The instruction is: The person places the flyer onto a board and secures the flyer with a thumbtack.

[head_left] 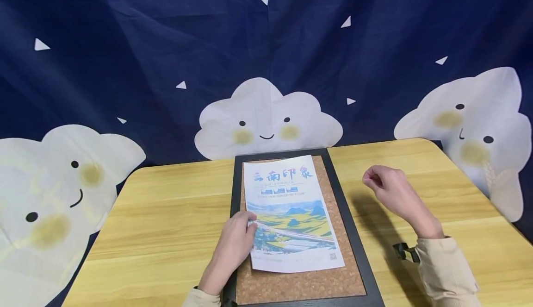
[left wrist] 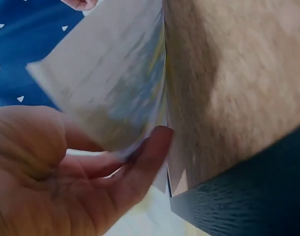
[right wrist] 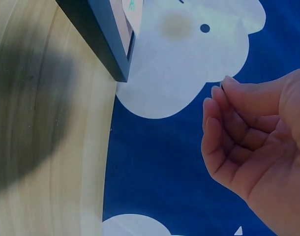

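A printed poster [head_left: 291,205] with a yellow-field landscape lies on a cork board [head_left: 300,284] set in a black frame [head_left: 354,237] in the middle of the wooden table [head_left: 166,214]. My left hand [head_left: 245,224] holds the poster's left edge; in the left wrist view the paper [left wrist: 110,88] curls up off the cork [left wrist: 228,88] against my fingers [left wrist: 145,152]. My right hand [head_left: 372,180] hovers above the table to the right of the frame, fingers curled. Its thumb and forefinger [right wrist: 220,91] pinch something tiny and dark that I cannot identify.
A dark blue cloth [head_left: 166,43] printed with smiling white clouds hangs behind the table and drapes past both ends. Bare wood lies on either side of the frame. The frame's corner [right wrist: 98,34] reaches close to the table's far edge.
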Available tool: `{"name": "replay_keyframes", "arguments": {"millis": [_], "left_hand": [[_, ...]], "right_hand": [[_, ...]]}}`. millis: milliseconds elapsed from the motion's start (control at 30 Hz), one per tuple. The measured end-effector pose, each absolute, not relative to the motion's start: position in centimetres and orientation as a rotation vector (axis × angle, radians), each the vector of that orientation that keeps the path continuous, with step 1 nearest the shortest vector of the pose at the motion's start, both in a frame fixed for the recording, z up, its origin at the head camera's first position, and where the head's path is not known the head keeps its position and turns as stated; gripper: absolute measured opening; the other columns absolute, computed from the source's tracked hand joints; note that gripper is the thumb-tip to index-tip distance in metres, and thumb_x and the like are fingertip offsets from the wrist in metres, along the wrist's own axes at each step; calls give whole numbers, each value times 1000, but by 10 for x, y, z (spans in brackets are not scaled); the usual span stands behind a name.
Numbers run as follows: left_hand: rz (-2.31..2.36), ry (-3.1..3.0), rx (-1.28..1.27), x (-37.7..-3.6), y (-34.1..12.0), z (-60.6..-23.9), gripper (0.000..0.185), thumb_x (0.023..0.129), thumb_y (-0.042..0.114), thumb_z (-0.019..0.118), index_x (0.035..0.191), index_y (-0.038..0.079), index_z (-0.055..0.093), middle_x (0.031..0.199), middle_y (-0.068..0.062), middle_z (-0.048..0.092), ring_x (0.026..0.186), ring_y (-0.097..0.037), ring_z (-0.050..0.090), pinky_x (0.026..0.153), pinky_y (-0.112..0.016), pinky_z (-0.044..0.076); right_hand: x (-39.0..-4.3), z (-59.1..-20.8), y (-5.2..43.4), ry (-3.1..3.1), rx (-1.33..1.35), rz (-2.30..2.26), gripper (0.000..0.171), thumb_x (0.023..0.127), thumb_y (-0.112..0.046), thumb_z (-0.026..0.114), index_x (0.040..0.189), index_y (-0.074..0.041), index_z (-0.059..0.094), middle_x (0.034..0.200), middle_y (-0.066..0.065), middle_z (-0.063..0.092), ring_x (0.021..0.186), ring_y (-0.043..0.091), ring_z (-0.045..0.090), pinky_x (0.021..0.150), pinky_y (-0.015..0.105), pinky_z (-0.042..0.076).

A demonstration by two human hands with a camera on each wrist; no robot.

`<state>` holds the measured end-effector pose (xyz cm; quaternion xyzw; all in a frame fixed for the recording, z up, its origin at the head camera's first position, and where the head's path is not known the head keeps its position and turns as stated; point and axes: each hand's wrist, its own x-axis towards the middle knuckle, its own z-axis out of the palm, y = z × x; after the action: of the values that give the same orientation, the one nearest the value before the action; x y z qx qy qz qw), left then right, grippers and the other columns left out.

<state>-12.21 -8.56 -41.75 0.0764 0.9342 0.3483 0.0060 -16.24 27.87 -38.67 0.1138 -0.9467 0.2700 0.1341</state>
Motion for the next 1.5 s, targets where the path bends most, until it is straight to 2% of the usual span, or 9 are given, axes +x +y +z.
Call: {"name": "replay_keyframes", "arguments": {"millis": [233,800,900,1067,1333,1500], "left_hand": [[995,2859,270,-125,-88,-421,20,98,1,65,115,-9,69,118,-22,68,110,-38,65,87,-52,55],[968,2828,303,-123,-90,-419,20,95,-9,64,113,-5,71,118,-22,69,116,-41,64,93,-56,54],[989,2839,291,-124,-89,-418,26,95,-10,64,120,-5,69,122,-23,68,117,-41,64,92,-55,55],[1038,2848,240,-125,-88,-419,45,93,-11,65,138,-6,59,136,-28,62,128,-45,58,99,-57,51],[1011,2828,266,-125,-88,-422,45,92,-13,66,136,-8,59,135,-29,62,126,-45,60,98,-57,52],[1019,2820,220,-124,-85,-424,50,92,-13,64,141,-11,54,139,-31,59,128,-46,58,100,-58,51]], "right_hand": [[-162,-385,278,-2752,318,786,10,97,-1,69,87,-4,70,73,-1,62,62,14,49,58,31,41],[-161,-386,278,-2738,319,764,8,96,-2,71,88,-4,71,74,0,64,62,12,49,57,30,41],[-162,-386,278,-2747,313,764,8,96,-2,71,88,-4,71,74,0,64,63,13,50,58,30,42],[-162,-385,278,-2757,305,770,8,96,-1,71,89,-4,71,76,0,65,65,14,51,59,31,43],[-162,-385,280,-2750,309,773,5,97,-2,71,92,-2,72,79,2,68,66,14,52,61,32,44],[-161,-387,280,-2690,329,776,5,97,-2,72,92,0,72,82,1,70,68,13,55,61,31,46]]}}
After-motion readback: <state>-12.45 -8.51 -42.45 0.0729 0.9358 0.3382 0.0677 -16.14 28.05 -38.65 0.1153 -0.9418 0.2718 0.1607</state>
